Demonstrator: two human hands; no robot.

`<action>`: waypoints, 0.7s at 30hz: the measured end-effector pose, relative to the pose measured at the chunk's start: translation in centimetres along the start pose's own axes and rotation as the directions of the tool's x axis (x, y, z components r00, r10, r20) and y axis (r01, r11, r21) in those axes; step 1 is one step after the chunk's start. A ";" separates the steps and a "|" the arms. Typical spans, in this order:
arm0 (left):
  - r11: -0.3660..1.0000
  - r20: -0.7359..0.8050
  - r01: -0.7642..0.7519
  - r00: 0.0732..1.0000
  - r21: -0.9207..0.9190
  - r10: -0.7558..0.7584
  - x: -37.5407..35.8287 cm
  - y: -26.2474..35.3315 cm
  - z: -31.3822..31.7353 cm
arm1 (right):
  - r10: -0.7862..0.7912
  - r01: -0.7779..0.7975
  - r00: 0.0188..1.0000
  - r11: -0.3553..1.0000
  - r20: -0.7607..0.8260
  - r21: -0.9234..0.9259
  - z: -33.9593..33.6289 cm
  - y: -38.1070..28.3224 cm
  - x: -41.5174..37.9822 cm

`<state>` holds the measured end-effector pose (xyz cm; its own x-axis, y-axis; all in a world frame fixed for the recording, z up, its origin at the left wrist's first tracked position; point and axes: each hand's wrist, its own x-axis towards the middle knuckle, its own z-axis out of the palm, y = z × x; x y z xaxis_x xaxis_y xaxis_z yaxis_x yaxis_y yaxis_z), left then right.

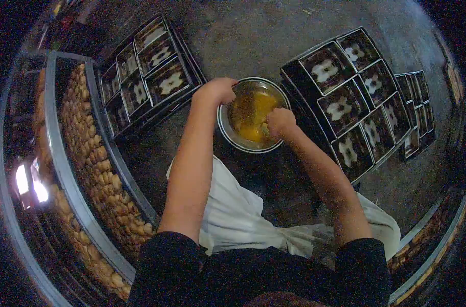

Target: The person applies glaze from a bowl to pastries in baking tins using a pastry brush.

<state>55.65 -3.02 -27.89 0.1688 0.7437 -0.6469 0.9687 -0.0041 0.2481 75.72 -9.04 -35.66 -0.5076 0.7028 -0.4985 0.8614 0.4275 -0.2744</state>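
Observation:
A round metal bowl (224, 128) with a dark-lined rim stands in front of me, with yellow-orange liquid (251, 134) in it. My left hand (218, 92) is closed on the bowl's upper left rim. Over the right side of the bowl, my right hand (282, 123) is closed, its fingers down at the liquid. Something small and yellowish (265, 129) shows by its fingertips, too blurred to name. Stacked dark baking pans (165, 82) lie to the left of the bowl, and more divided pans (332, 110) stand to the right; whitish patches mark their bottoms.
On the left, a metal rack (64, 138) holds rows of browned baked pieces (107, 174). Another rack (422, 225) is at the lower right. A further pan stack (417, 110) sits at the far right on the dark floor (243, 38).

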 end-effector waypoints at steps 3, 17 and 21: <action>1.000 0.001 0.008 1.000 0.013 -0.008 0.2 -0.1 -0.1 | 0.031 -0.030 1.000 0.998 0.007 -0.050 -1.2 0.6 -0.9; 0.987 -0.290 -0.142 0.950 -0.078 0.114 6.1 12.1 -0.3 | 0.299 -0.145 0.953 0.355 0.035 0.924 -8.4 14.8 -11.5; 0.979 -0.386 -0.204 0.902 0.021 0.196 6.9 14.5 1.0 | 0.408 0.031 0.889 0.403 -0.209 0.915 -8.5 20.7 -10.1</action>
<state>71.06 1.41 -29.43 0.2715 0.9277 -0.2562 0.9177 -0.1693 0.3594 98.47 -2.43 -29.32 -0.1040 0.9180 -0.3826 0.3497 -0.3264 -0.8782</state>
